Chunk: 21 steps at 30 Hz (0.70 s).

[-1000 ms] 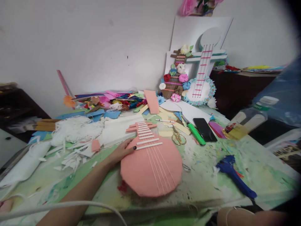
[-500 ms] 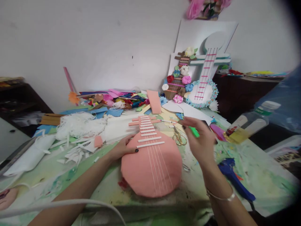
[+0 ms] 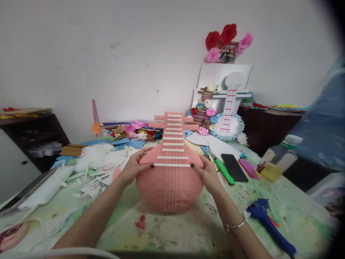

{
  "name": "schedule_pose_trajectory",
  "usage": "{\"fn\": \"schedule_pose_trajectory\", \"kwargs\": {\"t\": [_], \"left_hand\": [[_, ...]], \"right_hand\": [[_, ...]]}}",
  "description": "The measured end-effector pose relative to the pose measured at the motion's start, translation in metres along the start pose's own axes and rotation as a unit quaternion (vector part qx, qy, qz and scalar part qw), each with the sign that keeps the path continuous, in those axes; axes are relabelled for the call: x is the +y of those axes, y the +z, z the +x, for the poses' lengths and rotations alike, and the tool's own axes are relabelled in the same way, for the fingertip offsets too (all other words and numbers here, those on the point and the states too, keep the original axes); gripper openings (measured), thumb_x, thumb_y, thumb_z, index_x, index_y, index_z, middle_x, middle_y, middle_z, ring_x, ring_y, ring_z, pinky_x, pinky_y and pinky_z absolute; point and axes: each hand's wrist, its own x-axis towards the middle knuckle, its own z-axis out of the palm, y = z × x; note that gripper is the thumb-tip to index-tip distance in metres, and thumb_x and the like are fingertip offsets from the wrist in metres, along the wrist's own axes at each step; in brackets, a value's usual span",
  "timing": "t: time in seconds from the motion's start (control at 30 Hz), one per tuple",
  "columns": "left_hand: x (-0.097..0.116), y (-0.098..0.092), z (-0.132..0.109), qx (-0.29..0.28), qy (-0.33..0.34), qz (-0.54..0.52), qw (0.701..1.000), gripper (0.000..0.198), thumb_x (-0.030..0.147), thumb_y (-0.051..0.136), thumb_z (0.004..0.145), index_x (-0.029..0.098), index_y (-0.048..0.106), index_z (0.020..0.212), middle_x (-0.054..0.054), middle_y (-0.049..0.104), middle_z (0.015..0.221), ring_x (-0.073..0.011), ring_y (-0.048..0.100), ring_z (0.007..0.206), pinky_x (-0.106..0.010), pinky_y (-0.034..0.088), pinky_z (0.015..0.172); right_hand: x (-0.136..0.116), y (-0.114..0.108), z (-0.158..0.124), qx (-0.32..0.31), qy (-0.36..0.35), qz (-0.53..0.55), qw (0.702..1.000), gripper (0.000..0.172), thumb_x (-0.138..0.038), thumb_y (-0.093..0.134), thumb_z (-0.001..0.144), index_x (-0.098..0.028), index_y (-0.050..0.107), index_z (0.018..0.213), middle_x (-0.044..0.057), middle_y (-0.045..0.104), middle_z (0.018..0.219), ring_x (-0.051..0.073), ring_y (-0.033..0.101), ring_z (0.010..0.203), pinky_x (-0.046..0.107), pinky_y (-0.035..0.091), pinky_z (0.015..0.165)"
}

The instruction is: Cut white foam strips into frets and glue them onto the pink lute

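Observation:
A pink paper pipa model (image 3: 169, 187), a lute with a round body, is tilted up between my two hands above the table. White strips cross its neck, and thin white strings run down the body. My left hand (image 3: 136, 165) grips the body's left edge, thumb on the front near the lowest white strip (image 3: 172, 165). On the opposite edge, my right hand (image 3: 208, 174) holds it the same way, with the thumb by that strip's right end. The fingers behind the body are partly hidden.
Right of the pipa lie a green utility knife (image 3: 225, 172), a black phone (image 3: 234, 167) and a blue glue gun (image 3: 271, 225). A bottle of yellow liquid (image 3: 277, 160) stands beyond. White string (image 3: 95, 156) and paper scraps spread leftward. Decorated instrument models (image 3: 229, 108) lean at the wall.
The pipa has been raised from lying on the table to a tilted position. My right hand has come from beside the scissors to its right edge. The camera view has tilted upward.

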Motion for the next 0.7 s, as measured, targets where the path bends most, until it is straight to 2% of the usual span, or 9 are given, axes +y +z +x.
{"fn": "schedule_pose_trajectory", "kwargs": {"t": [0.13, 0.3, 0.43, 0.5, 0.53, 0.6, 0.7], "left_hand": [[0.010, -0.003, 0.016, 0.043, 0.034, 0.011, 0.998, 0.068, 0.043, 0.078, 0.058, 0.013, 0.056, 0.115, -0.013, 0.060, 0.120, -0.0329, 0.053, 0.112, -0.038, 0.047, 0.090], [0.004, 0.000, 0.020, 0.052, 0.045, 0.026, 0.997, 0.065, 0.043, 0.078, 0.057, 0.012, 0.059, 0.111, -0.011, 0.063, 0.114, -0.0328, 0.054, 0.110, -0.041, 0.044, 0.093], [-0.017, 0.005, 0.011, 0.056, 0.057, -0.022, 0.997, 0.070, 0.040, 0.077, 0.060, 0.014, 0.052, 0.121, -0.012, 0.059, 0.122, -0.0300, 0.054, 0.112, -0.039, 0.044, 0.094], [-0.033, 0.007, 0.006, 0.045, 0.037, -0.095, 0.994, 0.082, 0.038, 0.076, 0.062, 0.017, 0.040, 0.132, -0.012, 0.062, 0.116, -0.0280, 0.060, 0.103, -0.039, 0.048, 0.088], [-0.041, 0.007, 0.003, 0.057, 0.028, -0.127, 0.990, 0.085, 0.038, 0.078, 0.060, 0.017, 0.038, 0.133, -0.013, 0.065, 0.110, -0.0274, 0.063, 0.095, -0.038, 0.050, 0.082], [-0.055, 0.009, -0.001, 0.069, 0.009, -0.162, 0.984, 0.078, 0.038, 0.079, 0.059, 0.016, 0.046, 0.126, -0.013, 0.065, 0.110, -0.0270, 0.064, 0.093, -0.035, 0.051, 0.078], [-0.065, 0.014, -0.003, 0.069, 0.001, -0.204, 0.976, 0.065, 0.041, 0.077, 0.060, 0.016, 0.055, 0.116, -0.013, 0.064, 0.113, -0.0273, 0.061, 0.101, -0.032, 0.050, 0.080]], "right_hand": [[-0.004, 0.004, 0.009, 0.037, -0.051, 0.016, 0.998, 0.041, -0.037, 0.065, 0.074, -0.017, 0.059, 0.110, 0.008, 0.066, 0.107, 0.024, 0.061, 0.097, 0.038, 0.048, 0.085], [0.005, 0.010, 0.005, 0.068, -0.084, -0.010, 0.994, 0.041, -0.037, 0.065, 0.073, -0.016, 0.060, 0.108, 0.009, 0.065, 0.108, 0.024, 0.059, 0.099, 0.039, 0.045, 0.090], [0.019, 0.010, -0.002, 0.087, -0.074, 0.026, 0.993, 0.045, -0.037, 0.064, 0.074, -0.016, 0.058, 0.114, 0.010, 0.062, 0.117, 0.025, 0.055, 0.108, 0.042, 0.041, 0.096], [0.026, 0.009, -0.004, 0.072, -0.061, 0.072, 0.993, 0.049, -0.035, 0.066, 0.072, -0.018, 0.056, 0.117, 0.009, 0.061, 0.119, 0.026, 0.054, 0.110, 0.042, 0.041, 0.096], [0.029, 0.009, -0.005, 0.057, -0.050, 0.102, 0.992, 0.052, -0.034, 0.068, 0.071, -0.020, 0.055, 0.119, 0.008, 0.061, 0.119, 0.026, 0.054, 0.110, 0.042, 0.043, 0.095], [0.035, 0.011, -0.005, 0.030, -0.021, 0.164, 0.986, 0.060, -0.028, 0.073, 0.065, -0.024, 0.053, 0.121, 0.006, 0.061, 0.120, 0.025, 0.055, 0.108, 0.039, 0.046, 0.091], [0.044, 0.013, -0.004, 0.033, 0.030, 0.235, 0.971, 0.065, -0.020, 0.077, 0.055, -0.025, 0.056, 0.116, 0.005, 0.063, 0.116, 0.024, 0.059, 0.102, 0.036, 0.050, 0.083]]}}
